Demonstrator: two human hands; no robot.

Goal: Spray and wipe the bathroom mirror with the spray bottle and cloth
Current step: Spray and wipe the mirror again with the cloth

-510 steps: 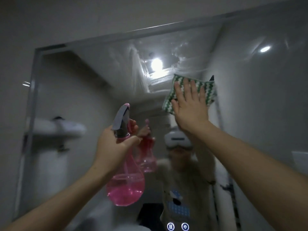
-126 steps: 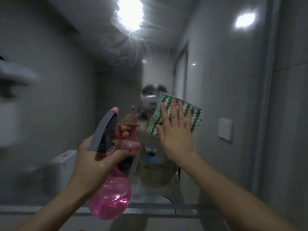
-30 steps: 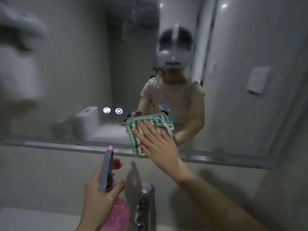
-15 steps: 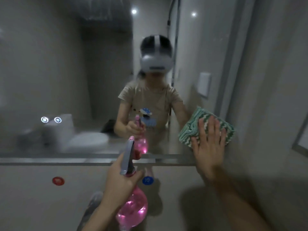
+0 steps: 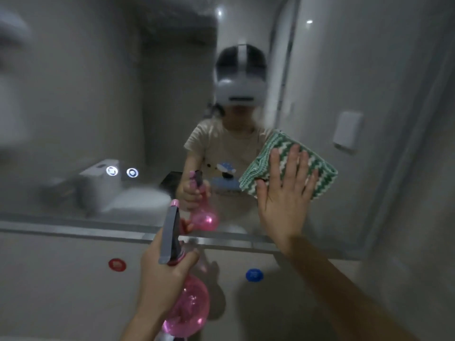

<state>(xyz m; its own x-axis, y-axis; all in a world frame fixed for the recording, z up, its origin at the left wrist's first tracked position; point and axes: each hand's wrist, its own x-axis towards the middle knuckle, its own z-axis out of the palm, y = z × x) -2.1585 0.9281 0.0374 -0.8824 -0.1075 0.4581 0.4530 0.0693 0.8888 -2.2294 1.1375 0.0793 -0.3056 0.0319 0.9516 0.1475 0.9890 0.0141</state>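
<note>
Right hand (image 5: 285, 193) flat, fingers straight and spread, pressing green-and-white zigzag cloth (image 5: 288, 166) against the mirror (image 5: 73, 107), low on the glass toward its right side, just above the bottom frame edge (image 5: 73, 228). Left hand (image 5: 163, 269) wrapped around the neck of the pink spray bottle (image 5: 189, 306), held upright in front of the wall below the mirror, grey trigger head (image 5: 170, 235) pointing at the glass. Bottle has pink liquid in the round base. Red dot (image 5: 117, 264) and blue dot (image 5: 254, 275) on the wall under the mirror. Reflection shows a toilet (image 5: 103, 185), blurred.
</note>
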